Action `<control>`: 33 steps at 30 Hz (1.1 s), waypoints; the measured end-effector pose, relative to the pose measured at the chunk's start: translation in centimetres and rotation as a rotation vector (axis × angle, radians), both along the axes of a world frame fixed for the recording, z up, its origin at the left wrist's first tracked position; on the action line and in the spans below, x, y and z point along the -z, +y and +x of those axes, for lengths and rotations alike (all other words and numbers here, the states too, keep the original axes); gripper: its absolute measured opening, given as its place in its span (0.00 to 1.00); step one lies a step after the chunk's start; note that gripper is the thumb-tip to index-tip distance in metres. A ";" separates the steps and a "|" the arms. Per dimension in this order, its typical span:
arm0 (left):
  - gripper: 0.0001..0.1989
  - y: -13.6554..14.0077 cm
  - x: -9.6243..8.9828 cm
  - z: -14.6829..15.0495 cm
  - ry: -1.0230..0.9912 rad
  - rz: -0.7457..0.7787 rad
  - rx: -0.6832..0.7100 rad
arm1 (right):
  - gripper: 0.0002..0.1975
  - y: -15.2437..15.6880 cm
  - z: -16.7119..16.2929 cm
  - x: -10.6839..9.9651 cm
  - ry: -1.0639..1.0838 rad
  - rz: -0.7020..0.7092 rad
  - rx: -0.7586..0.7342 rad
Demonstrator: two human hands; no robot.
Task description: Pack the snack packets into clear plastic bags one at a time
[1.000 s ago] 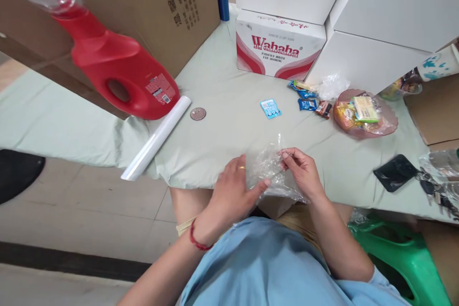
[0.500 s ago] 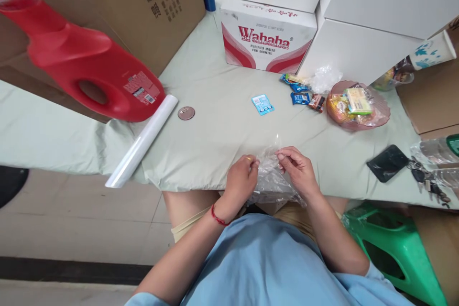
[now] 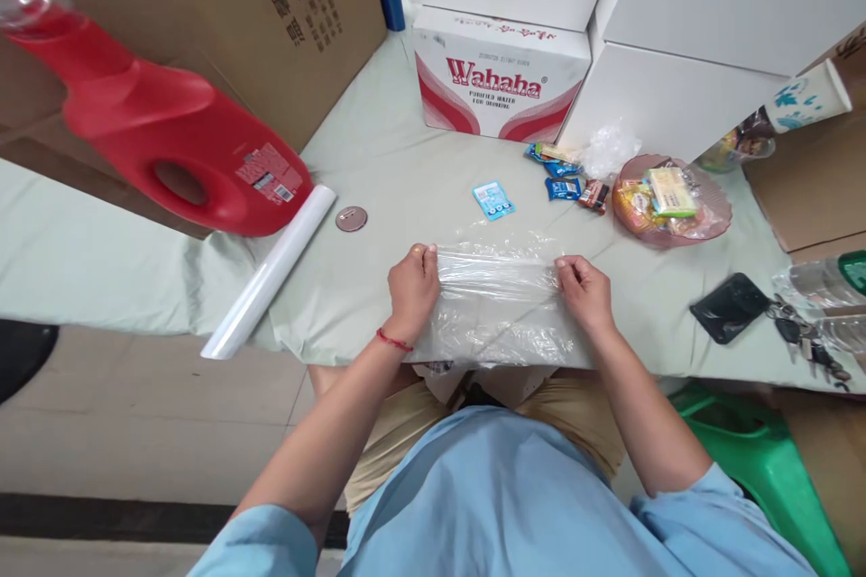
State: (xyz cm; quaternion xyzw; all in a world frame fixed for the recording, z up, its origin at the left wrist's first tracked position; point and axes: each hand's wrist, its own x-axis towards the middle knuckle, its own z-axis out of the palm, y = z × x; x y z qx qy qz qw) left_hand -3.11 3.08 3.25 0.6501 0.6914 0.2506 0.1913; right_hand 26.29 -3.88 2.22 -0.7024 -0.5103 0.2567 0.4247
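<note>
A clear plastic bag is stretched taut sideways over the front edge of the cloth-covered table. My left hand, with a red string at the wrist, pinches its upper left side. At the upper right, my right hand grips the film between thumb and curled fingers. Creases run straight across between the two hands, and the lower part lies loose and wrinkled. Just beyond the bag, a small blue packet rests flat on the cloth. A round metal badge-like disc lies to the left.
On the left, a white roll lies beside a large red jug. A Wahaha carton stands at the back. Rightward are a pink bowl of snacks, wrapped snacks, a black pouch and keys. A green stool is below.
My hands have moved apart, left hand leftward and right hand rightward, and slightly forward. The bunched plastic bag is now spread wide between them.
</note>
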 end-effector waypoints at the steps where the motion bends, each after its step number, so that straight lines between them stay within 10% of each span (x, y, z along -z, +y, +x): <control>1: 0.18 0.6 0.2 0.0 0.044 -0.021 -0.001 | 0.21 0.5 0.3 0.1 -0.031 -0.012 -0.013; 7: 0.17 1.6 1.9 0.3 0.117 0.304 -0.078 | 0.21 2.0 0.4 0.9 -0.249 -0.075 -0.041; 10: 0.17 0.8 2.1 0.3 0.174 0.487 0.159 | 0.21 2.0 -0.1 0.9 -0.316 -0.090 -0.025; 15: 0.22 0.1 1.3 0.1 0.338 0.247 0.654 | 0.20 2.2 0.5 0.7 -0.238 -0.108 -0.027; 26: 0.34 -0.1 1.3 -2.0 0.457 -0.003 0.614 | 0.19 2.8 3.3 1.7 0.100 -0.126 0.054; 33: 0.35 0.1 1.2 -2.0 0.447 -0.009 0.633 | 0.17 2.4 3.8 -0.5 -0.244 -0.007 0.181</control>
